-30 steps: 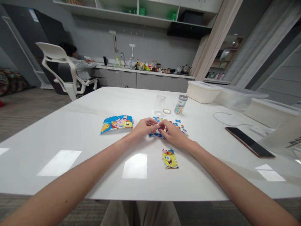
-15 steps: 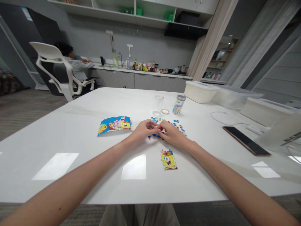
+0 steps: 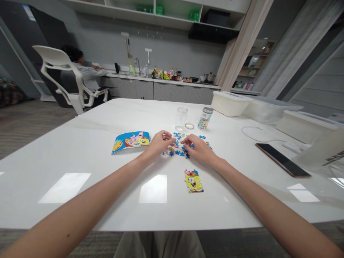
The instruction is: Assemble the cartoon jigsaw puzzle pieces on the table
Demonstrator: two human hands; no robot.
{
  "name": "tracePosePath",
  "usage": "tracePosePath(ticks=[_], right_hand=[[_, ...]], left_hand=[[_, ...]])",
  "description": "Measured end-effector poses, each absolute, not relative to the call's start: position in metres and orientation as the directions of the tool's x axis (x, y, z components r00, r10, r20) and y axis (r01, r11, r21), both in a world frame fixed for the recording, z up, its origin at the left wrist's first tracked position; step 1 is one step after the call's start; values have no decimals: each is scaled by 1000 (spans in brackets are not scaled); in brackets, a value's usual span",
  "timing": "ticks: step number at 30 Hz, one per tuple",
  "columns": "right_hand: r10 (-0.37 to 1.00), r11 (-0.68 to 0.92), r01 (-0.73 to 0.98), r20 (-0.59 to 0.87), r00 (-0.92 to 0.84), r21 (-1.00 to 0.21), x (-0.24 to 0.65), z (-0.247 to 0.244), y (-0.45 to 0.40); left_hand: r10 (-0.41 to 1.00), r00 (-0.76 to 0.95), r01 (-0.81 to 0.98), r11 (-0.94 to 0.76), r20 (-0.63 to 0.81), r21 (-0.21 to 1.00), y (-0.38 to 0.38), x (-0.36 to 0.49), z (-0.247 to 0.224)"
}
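Loose jigsaw pieces [image 3: 177, 152], many of them blue, lie in a pile at the middle of the white table. My left hand [image 3: 160, 143] is at the pile's left side, fingers curled with fingertips close together; whether a piece is between them is too small to tell. On the right side of the pile, my right hand [image 3: 196, 147] has its fingers bent in a pinch, contents hidden. Nearer to me lies a joined yellow cartoon section [image 3: 194, 181]. The curved picture sheet [image 3: 131, 141] rests left of my left hand.
Behind the pile stand a clear jar [image 3: 181, 119], a ring-shaped lid [image 3: 189, 126] and a labelled can [image 3: 205, 118]. A phone [image 3: 282, 159], a cable and plastic boxes [image 3: 231, 104] are at the right. A person sits by the far counter.
My hands have moved apart, the left one leftward and the right one slightly rightward. More blue pieces show between them. The view has shifted slightly.
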State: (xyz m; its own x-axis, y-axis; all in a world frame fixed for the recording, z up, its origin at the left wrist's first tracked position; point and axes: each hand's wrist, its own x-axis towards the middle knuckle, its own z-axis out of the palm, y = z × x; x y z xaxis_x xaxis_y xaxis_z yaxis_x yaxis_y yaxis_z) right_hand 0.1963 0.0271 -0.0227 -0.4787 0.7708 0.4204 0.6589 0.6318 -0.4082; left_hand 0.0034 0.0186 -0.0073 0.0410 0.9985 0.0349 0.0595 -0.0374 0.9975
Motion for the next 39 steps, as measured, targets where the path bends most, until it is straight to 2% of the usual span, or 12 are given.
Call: tracePosePath(ticks=[5, 10, 14, 25, 31, 39], right_hand=[[831, 532, 740, 423, -361, -412, 202, -25, 33], [898, 382, 775, 402, -181, -504, 211, -29, 41], [915, 326, 770, 387, -111, -549, 217, -31, 47], [917, 340, 803, 360, -169, -490, 216, -32, 45], [915, 358, 814, 347, -206, -458, 213, -34, 44], [907, 385, 815, 343, -247, -432, 215, -35, 46]], left_hand=[[995, -27, 103, -91, 94, 991, 26, -3, -9], [990, -40, 123, -133, 139, 983, 28, -8, -11], [984, -41, 154, -164, 172, 974, 31, -13, -14], [961, 50, 314, -272, 271, 909, 36, -18, -18], [940, 53, 448, -325, 338, 833, 39, -20, -18], [929, 47, 527, -334, 366, 781, 37, -22, -17]])
